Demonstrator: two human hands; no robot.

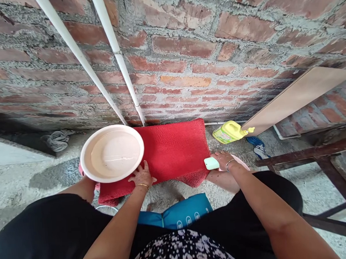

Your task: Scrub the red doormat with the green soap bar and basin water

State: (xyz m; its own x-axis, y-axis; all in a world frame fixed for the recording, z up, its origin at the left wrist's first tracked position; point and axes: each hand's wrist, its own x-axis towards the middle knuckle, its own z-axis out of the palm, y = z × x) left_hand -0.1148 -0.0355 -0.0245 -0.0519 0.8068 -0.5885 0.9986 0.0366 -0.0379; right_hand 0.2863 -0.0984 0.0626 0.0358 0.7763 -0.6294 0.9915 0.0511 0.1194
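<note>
A red mat [174, 145] with a fleecy surface is spread in front of me, its near edge hanging down. My left hand [143, 177] rests on its near edge with the fingers spread, beside a pale pink basin [114, 177]. Water stands in the basin, which sits on the left part of the mat. At the mat's right edge, my right hand [222, 160] grips a mint-green scrub brush [212, 163] with a small hole in its end. The brush's underside is hidden. Behind that wrist shows part of a pink object [242, 162].
A yellow detergent jug [230, 132] stands beyond the mat on the right, near a leaning board [300, 98]. Two white pipes [118, 58] run down the brick wall. A wooden frame [321, 159] is at right, a grey rag [58, 140] at far left.
</note>
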